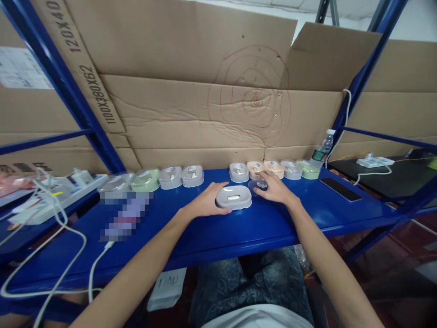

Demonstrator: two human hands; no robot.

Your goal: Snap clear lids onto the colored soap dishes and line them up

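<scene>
A grey oval box (234, 197) with a small white piece in its middle lies on the blue shelf (191, 228). My left hand (207, 200) grips its left end, with thumb and fingers around the rim. Just right of the box, my right hand (273, 186) has its fingers curved over a clear round-edged lid (258, 186) and holds its edge. Behind my hands stand small lidded boxes in grey (239, 172), peach (255, 169) and green (310, 169). More grey and green ones (145, 180) are lined up to the left.
A water bottle (322, 149) stands at the back right, near a black phone (340, 189). On the left are a blurred-out device (127, 217), white cables (64, 223) and power strips. Cardboard (177, 114) rises behind, between blue posts.
</scene>
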